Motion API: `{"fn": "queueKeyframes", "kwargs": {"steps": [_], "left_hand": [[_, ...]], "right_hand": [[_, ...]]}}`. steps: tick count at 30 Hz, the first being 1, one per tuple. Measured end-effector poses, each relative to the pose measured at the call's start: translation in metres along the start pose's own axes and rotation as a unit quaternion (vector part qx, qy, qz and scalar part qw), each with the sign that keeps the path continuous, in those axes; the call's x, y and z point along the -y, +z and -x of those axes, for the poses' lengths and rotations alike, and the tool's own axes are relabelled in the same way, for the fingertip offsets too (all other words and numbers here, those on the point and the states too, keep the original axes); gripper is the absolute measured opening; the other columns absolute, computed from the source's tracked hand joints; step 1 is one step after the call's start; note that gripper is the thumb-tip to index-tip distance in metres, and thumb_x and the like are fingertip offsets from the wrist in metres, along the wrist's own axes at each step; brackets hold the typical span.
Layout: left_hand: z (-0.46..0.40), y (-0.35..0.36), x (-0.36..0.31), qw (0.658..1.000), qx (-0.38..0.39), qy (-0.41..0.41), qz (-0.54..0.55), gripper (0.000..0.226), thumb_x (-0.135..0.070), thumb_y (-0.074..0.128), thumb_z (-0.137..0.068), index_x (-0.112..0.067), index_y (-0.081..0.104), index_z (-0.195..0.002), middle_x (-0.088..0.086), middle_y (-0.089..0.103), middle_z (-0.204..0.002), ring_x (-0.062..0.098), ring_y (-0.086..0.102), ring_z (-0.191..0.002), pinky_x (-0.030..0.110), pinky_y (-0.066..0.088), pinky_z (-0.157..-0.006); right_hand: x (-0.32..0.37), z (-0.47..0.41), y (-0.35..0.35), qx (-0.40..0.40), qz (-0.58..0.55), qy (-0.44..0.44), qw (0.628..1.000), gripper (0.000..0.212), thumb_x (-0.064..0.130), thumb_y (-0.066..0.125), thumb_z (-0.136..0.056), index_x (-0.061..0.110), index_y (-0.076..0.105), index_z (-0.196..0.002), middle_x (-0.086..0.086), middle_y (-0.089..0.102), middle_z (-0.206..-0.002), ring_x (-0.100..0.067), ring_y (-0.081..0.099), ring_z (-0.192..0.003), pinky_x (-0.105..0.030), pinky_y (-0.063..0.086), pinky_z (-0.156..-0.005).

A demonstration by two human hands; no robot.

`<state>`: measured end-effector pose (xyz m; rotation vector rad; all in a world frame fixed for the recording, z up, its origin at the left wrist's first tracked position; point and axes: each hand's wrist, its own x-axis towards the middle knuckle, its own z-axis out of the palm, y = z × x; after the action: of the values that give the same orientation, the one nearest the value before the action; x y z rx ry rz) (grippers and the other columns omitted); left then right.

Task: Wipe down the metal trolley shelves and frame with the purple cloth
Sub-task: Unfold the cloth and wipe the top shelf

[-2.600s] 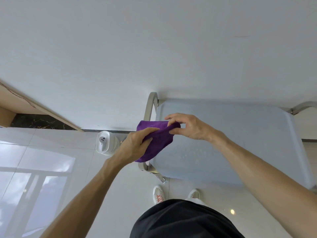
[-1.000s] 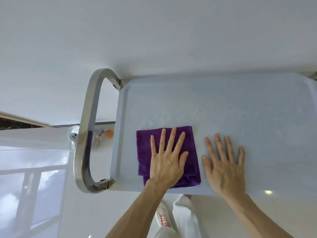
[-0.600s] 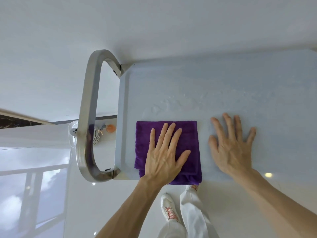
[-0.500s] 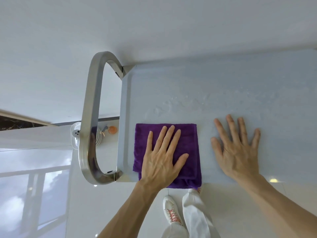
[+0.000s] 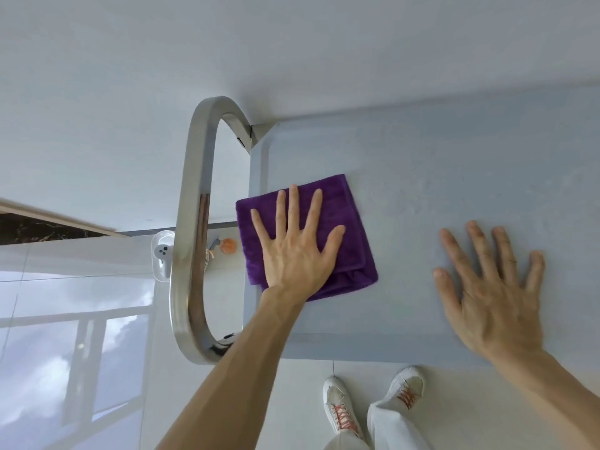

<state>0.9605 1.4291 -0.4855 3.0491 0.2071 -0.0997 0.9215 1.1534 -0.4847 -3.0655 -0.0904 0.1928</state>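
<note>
The folded purple cloth lies flat on the trolley's pale top shelf, its left edge reaching over the shelf's left rim. My left hand presses down on the cloth with fingers spread and straight. My right hand rests flat on the bare shelf to the right of the cloth, fingers spread, holding nothing. The curved steel handle of the trolley frame loops out beyond the left end of the shelf.
A white wall stands directly behind the trolley. On the glossy tiled floor to the left sit a white plastic object and a small orange item. My white shoes stand under the shelf's near edge.
My left hand has slid the cloth left and away from the near edge toward the shelf's left rim. My right hand stays flat on the shelf.
</note>
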Motion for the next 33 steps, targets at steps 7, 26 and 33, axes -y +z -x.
{"fn": "queueKeyframes", "kwargs": {"steps": [7,26,33], "left_hand": [[0.088,0.007,-0.023,0.995,0.029,0.094,0.019,0.073,-0.072,0.026,-0.097,-0.034,0.017,-0.159,0.005,0.010,-0.168,0.028,0.006,-0.155,0.068,0.006,-0.118],[-0.047,-0.001,-0.036,0.999,0.023,-0.016,0.025,0.074,-0.074,0.013,-0.096,-0.035,0.010,-0.159,0.003,0.007,-0.168,0.029,-0.001,-0.155,0.067,-0.003,-0.117],[0.042,0.008,-0.019,0.998,0.009,0.055,0.028,0.070,-0.073,0.027,-0.096,-0.039,0.021,-0.157,-0.003,0.015,-0.167,0.027,0.008,-0.154,0.066,0.009,-0.118]], "right_hand": [[-0.004,-0.010,-0.002,0.023,0.012,0.005,1.000,0.064,0.060,0.015,-0.097,0.037,0.019,-0.157,-0.002,0.021,-0.165,-0.031,0.016,-0.151,-0.066,0.010,-0.115],[0.003,-0.014,-0.007,0.038,0.015,0.003,0.999,0.063,0.058,0.019,-0.097,0.036,0.020,-0.156,-0.002,0.022,-0.165,-0.031,0.018,-0.152,-0.066,0.010,-0.116],[0.003,-0.014,-0.010,0.034,0.019,-0.003,0.999,0.065,0.057,0.026,-0.094,0.033,0.029,-0.154,-0.006,0.028,-0.163,-0.034,0.024,-0.150,-0.067,0.012,-0.114]]}}
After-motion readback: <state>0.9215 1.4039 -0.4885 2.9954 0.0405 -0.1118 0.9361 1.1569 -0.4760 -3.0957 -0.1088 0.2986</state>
